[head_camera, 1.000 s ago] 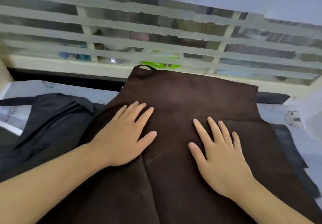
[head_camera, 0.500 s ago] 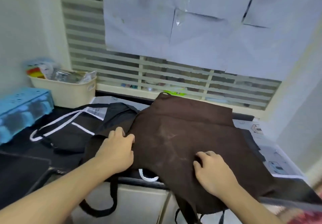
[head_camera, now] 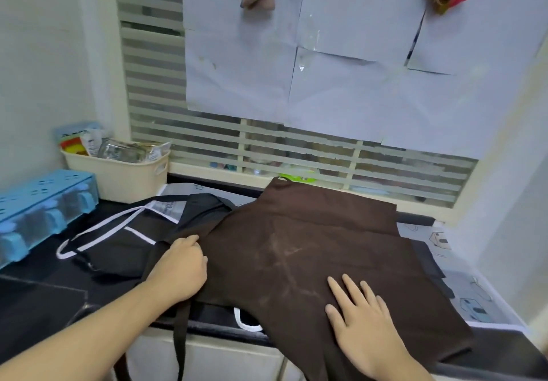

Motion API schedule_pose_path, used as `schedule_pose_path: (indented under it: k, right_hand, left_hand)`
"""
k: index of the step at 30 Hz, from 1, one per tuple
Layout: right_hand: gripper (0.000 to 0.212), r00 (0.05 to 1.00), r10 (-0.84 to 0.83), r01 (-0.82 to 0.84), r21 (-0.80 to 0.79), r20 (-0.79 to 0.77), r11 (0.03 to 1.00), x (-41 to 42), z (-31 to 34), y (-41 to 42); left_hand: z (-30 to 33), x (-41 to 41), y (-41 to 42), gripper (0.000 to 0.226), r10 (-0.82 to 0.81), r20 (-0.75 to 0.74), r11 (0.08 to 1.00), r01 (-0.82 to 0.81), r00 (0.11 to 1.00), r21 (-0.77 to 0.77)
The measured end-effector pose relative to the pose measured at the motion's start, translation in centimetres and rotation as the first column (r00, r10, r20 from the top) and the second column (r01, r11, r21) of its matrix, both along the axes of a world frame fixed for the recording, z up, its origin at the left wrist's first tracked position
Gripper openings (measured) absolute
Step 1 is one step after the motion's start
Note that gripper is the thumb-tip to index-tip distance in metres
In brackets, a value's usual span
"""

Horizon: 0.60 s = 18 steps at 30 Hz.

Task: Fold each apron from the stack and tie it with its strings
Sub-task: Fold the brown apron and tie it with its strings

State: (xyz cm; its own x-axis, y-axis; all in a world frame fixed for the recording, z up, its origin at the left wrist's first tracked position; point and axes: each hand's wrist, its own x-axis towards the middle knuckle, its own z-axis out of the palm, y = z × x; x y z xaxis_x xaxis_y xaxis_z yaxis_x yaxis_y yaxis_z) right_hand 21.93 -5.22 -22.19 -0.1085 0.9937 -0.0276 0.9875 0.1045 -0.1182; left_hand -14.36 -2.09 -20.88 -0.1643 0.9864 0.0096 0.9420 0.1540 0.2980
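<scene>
brown apron [head_camera: 311, 256]: spread flat on the dark counter [head_camera: 41, 274], bib toward the window, lower part hanging over the near edge; on top of the stack so it can be folded first
left hand [head_camera: 181, 265]: fingers curled round the apron's left edge, likely to bring that side across as a fold
right hand [head_camera: 360, 309]: fingers straight, palm pressed on the cloth, apparently pinning it against sliding
strap [head_camera: 179, 342]: dangles off the counter front, not yet tied
black apron [head_camera: 118, 241]: white-trimmed, lying to the left, partly under the brown one, awaiting its turn
cream basket [head_camera: 118, 174]: back left corner, well apart
</scene>
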Motion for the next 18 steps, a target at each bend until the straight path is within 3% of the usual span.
schedule_pose_path:
  k: [2, 5, 8, 10, 12, 15, 18]
  right_hand:
    - [0.059, 1.0, 0.004, -0.004, -0.002, -0.024, 1.0, 0.8, 0.1, 0.5]
    - [0.065, 0.998, 0.01, -0.012, -0.025, -0.059, 1.0, 1.6, 0.0, 1.0]
    - [0.086, 0.999, 0.025, -0.025, -0.005, -0.033, 1.0, 1.7, -0.2, 1.1]
    - [0.086, 0.999, 0.026, -0.026, 0.009, -0.021, 1.0, 1.7, -0.3, 0.9]
    - [0.084, 0.999, 0.032, -0.032, 0.017, -0.006, 0.999, 1.6, -0.4, 0.8]
    - [0.079, 0.999, 0.04, -0.04, 0.007, 0.001, 0.999, 1.6, -0.5, 0.7]
    - [0.078, 0.997, 0.079, -0.08, -0.012, -0.024, 0.997, 2.5, -0.1, 0.8]
  left_hand:
    - [0.4, -1.3, 1.5, 0.059, 0.048, -0.005, 0.999, -0.048, 0.999, -0.009]
    - [1.3, -3.3, 3.4, 0.074, 0.172, -0.042, 0.985, -0.173, 0.984, -0.015]
    - [2.1, -2.4, 4.2, 0.079, 0.224, -0.252, 0.973, -0.202, 0.941, 0.112]
    - [2.3, 0.6, 4.0, 0.072, 0.069, -0.331, 0.967, 0.019, 0.941, 0.256]
    - [2.5, 4.9, 2.7, 0.057, -0.234, -0.292, 0.889, 0.326, 0.927, 0.321]
    - [2.0, 10.6, -0.8, 0.06, -0.564, -0.011, 0.822, 0.563, 0.826, 0.082]
    - [-0.5, 11.6, -2.0, 0.062, -0.649, -0.172, 0.76, 0.644, 0.741, -0.093]
